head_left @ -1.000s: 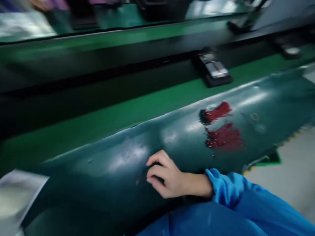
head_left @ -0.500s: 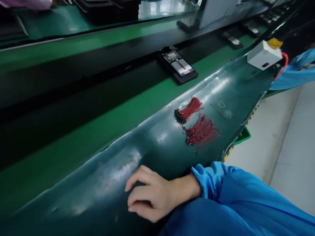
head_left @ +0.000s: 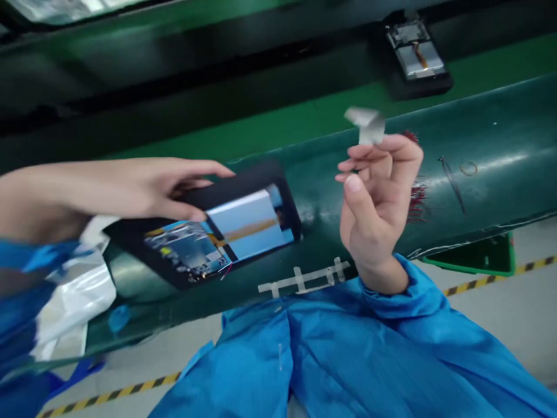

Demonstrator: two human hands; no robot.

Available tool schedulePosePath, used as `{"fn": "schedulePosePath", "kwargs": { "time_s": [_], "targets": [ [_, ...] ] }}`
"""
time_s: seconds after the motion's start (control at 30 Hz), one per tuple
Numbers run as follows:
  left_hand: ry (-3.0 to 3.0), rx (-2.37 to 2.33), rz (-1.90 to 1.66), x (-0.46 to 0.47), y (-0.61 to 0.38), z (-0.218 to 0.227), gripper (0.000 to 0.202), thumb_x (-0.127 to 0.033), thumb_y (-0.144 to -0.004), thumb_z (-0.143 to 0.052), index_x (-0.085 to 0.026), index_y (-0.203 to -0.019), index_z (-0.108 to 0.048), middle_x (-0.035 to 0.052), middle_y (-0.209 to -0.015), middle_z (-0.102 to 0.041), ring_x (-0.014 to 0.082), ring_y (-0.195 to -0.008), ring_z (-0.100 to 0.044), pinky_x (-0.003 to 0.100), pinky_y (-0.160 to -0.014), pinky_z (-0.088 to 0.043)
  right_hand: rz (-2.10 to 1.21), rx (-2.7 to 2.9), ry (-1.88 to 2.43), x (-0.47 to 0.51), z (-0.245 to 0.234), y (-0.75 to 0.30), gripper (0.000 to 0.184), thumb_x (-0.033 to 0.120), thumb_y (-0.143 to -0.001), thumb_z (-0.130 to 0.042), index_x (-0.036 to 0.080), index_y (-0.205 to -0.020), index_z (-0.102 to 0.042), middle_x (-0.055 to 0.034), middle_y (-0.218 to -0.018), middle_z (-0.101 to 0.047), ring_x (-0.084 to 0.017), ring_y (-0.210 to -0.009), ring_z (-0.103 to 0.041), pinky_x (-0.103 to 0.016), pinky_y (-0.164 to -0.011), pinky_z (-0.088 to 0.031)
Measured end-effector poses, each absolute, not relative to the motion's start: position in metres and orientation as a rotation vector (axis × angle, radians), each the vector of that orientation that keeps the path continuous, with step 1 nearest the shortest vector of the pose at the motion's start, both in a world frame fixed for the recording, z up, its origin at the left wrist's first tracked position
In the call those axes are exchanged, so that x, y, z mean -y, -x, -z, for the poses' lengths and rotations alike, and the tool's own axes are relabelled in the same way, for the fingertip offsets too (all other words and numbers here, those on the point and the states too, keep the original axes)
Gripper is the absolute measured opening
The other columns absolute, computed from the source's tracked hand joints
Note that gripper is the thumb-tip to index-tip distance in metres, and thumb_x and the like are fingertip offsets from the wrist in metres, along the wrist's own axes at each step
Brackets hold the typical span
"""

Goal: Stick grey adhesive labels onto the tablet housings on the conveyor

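Observation:
My left hand (head_left: pixel 152 191) grips the far edge of a black holder (head_left: pixel 278 174), thumb on top. In it lies an opened electronic device, with a circuit board (head_left: pixel 187 249) at the left and a silver battery (head_left: pixel 243 223) at the right. Short thin wires stick out at its near edge. To the right, my right hand (head_left: pixel 378 197) is raised over the bench, palm up with bent fingers. A small silvery-white piece (head_left: pixel 369 125), blurred and perhaps tape, stands up from its index fingertip. Behind that hand, bunches of red wires (head_left: pixel 418 203) are partly hidden.
Tweezers (head_left: pixel 452 184) and a rubber band (head_left: pixel 469 168) lie on the green bench at the right. Another opened device (head_left: pixel 418 55) sits on the line beyond. A green bin (head_left: pixel 474 255) hangs below the bench edge; white bags (head_left: pixel 82 293) lie at the left.
The view has swung left and down. My left hand and the device in the black holder have come into view. My right hand has risen from the bench and now has the silvery-white piece.

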State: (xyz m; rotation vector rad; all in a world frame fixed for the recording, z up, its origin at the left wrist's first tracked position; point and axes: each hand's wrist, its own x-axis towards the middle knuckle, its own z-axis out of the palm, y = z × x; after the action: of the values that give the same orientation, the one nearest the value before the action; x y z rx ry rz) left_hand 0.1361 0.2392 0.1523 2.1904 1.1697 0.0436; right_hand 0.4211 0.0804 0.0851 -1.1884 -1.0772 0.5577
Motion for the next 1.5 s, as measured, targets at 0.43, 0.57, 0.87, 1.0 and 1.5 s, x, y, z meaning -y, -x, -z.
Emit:
{"fn": "schedulePosePath", "kwargs": {
  "time_s": [0.43,0.57,0.87,1.0,1.5],
  "targets": [
    [-2.398,-1.020,-0.152,-0.170,-0.206,-0.086,0.049,-0.045,-0.084,-0.072,-0.024,-0.127,-0.079,0.0102,-0.138,-0.065,0.0470,-0.144,-0.052,0.074,-0.123,-0.034,-1.054,1.328,1.376,-0.024,0.023,-0.445,0.095,0.055,-0.096,-0.067,0.029,-0.164,-0.006,-0.0187,-0.153,-0.056,-0.027,-0.131,-0.063,-0.053,-0.118,-0.048],
    [-2.464,-1.271,-0.379,-0.087,-0.128,-0.058,0.052,-0.047,-0.097,-0.059,-0.023,-0.143,-0.068,0.0158,-0.153,-0.056,0.0470,-0.144,-0.050,0.071,-0.122,-0.040,-0.991,1.451,1.427,0.006,0.006,-0.446,0.086,0.049,-0.099,-0.066,0.030,-0.165,-0.014,-0.0176,-0.155,-0.054,-0.029,-0.137,-0.059,-0.055,-0.118,-0.047],
    [-2.098,-1.478,-0.561,0.004,-0.140,0.017,0.091,-0.055,-0.103,-0.057,-0.018,-0.175,-0.015,0.0229,-0.177,-0.025,0.0452,-0.164,-0.026,0.068,-0.129,-0.033,-1.129,1.687,1.376,-0.016,-0.038,-0.451,0.023,0.046,-0.098,-0.072,0.024,-0.102,-0.065,-0.0025,-0.099,-0.067,-0.014,-0.080,-0.063,-0.029,-0.066,-0.049],
    [-2.080,-1.435,-0.755,-0.008,-0.154,0.015,0.089,-0.057,-0.103,-0.057,-0.022,-0.174,-0.017,0.0189,-0.177,-0.026,0.0422,-0.164,-0.027,0.065,-0.132,-0.031,-1.384,1.674,1.389,-0.022,-0.034,-0.439,0.026,0.044,-0.096,-0.073,0.022,-0.087,-0.062,0.0026,-0.072,-0.066,-0.012,-0.064,-0.061,-0.027,-0.060,-0.046],
    [-2.605,-1.272,-1.162,0.015,-0.193,0.021,0.027,-0.015,-0.099,-0.068,-0.030,-0.120,-0.077,0.0082,-0.134,-0.065,0.0285,-0.131,-0.050,0.050,-0.115,-0.043,-1.486,1.802,1.443,-0.034,-0.024,-0.426,0.012,0.025,-0.087,-0.066,0.020,-0.078,-0.060,0.0024,-0.064,-0.068,-0.012,-0.058,-0.060,-0.025,-0.058,-0.043]
  ]
}}
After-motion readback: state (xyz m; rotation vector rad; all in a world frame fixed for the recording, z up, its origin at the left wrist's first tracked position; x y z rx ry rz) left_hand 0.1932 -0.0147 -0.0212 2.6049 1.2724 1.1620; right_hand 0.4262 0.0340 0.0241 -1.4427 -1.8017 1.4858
